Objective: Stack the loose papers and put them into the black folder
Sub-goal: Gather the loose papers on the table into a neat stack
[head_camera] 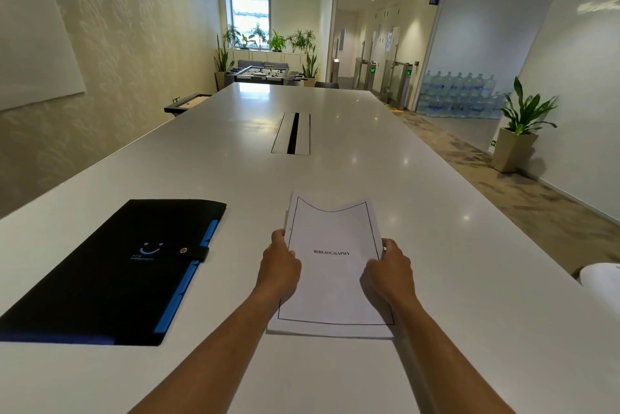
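Note:
A stack of white papers stands tilted up from the white table, its near edge resting on the surface. The top sheet reads "BIBLIOGRAPHY" inside a thin black border. My left hand grips the stack's left edge and my right hand grips its right edge, so the top of the sheets bows slightly. The black folder lies flat to the left of the papers, fastened by a snap strap, with blue tabs showing along its right side.
A cable slot is set into the table's middle, farther out. A white rounded object sits at the table's right edge. A potted plant stands on the floor to the right.

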A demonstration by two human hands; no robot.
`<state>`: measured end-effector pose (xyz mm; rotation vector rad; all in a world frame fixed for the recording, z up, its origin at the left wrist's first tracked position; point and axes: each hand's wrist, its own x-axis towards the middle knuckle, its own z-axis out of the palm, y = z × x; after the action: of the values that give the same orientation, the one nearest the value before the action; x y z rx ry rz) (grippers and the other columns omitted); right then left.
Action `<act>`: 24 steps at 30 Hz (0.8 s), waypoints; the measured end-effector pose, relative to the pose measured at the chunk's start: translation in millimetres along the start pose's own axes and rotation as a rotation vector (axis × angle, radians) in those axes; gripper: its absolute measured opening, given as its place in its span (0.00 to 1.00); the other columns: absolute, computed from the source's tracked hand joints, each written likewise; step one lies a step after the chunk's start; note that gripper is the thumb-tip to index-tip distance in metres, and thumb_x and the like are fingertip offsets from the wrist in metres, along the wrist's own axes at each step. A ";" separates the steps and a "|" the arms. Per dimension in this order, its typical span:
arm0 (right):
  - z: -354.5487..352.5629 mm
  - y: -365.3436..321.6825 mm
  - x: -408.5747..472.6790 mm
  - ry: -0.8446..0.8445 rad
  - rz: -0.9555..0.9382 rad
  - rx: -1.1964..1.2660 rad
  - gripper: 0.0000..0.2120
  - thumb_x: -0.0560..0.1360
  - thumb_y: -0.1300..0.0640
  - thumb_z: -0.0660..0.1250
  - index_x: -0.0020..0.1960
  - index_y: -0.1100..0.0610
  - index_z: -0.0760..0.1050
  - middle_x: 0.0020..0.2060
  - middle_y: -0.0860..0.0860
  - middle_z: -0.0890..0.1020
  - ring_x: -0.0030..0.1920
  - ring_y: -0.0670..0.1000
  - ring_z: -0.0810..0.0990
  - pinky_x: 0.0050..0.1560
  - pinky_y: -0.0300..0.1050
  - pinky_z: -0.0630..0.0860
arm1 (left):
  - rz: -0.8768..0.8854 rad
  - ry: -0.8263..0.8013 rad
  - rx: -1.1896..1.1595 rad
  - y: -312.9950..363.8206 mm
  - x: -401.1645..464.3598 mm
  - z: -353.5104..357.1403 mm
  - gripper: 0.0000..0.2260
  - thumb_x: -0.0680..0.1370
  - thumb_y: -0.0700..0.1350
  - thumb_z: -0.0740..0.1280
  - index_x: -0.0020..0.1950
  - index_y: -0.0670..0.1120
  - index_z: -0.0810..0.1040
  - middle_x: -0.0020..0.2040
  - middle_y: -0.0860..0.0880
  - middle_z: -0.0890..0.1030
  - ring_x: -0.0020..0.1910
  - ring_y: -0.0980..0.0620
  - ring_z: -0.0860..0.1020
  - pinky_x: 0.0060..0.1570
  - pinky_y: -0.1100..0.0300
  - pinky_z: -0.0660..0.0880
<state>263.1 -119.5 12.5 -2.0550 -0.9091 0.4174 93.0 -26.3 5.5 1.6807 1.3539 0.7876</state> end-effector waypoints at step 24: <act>20.1 10.4 -6.0 0.191 -0.198 -0.615 0.11 0.71 0.61 0.60 0.52 0.59 0.73 0.49 0.55 0.79 0.52 0.57 0.74 0.49 0.51 0.67 | 0.248 0.129 0.821 -26.4 -5.3 15.7 0.30 0.75 0.46 0.61 0.76 0.42 0.57 0.72 0.43 0.65 0.65 0.44 0.65 0.60 0.52 0.63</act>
<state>252.2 -116.8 -8.1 -2.4604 -1.2119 -0.1941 93.1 -32.5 -25.1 2.5007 1.7140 0.4941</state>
